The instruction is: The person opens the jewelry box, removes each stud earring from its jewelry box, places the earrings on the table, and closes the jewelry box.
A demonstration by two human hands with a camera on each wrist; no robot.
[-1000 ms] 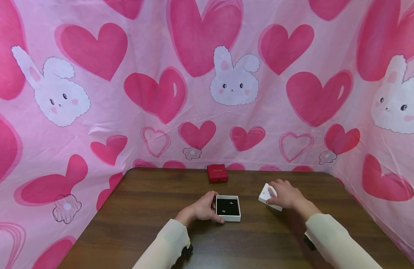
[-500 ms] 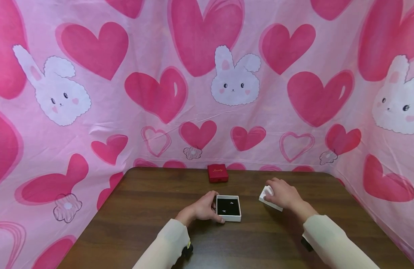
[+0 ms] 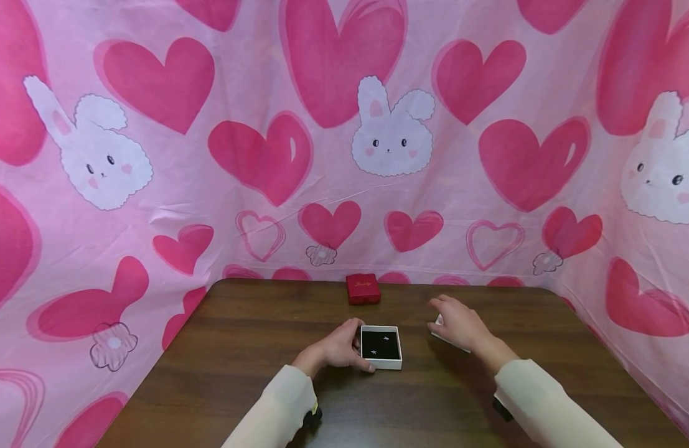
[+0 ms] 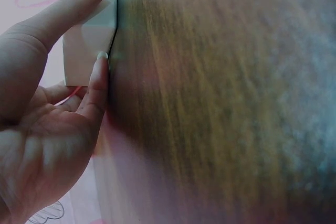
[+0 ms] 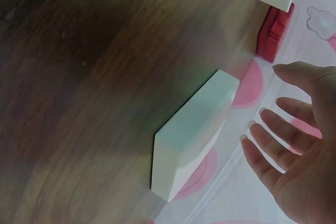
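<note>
below the right hand (image 3: 460, 323), the white lid (image 5: 198, 109) lies angled away leftward

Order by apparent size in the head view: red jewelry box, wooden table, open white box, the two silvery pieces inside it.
1. Wooden table
2. Open white box
3. Red jewelry box, farther back, so its true size is unsure
4. Far silvery piece and near silvery piece: too alike to rank
</note>
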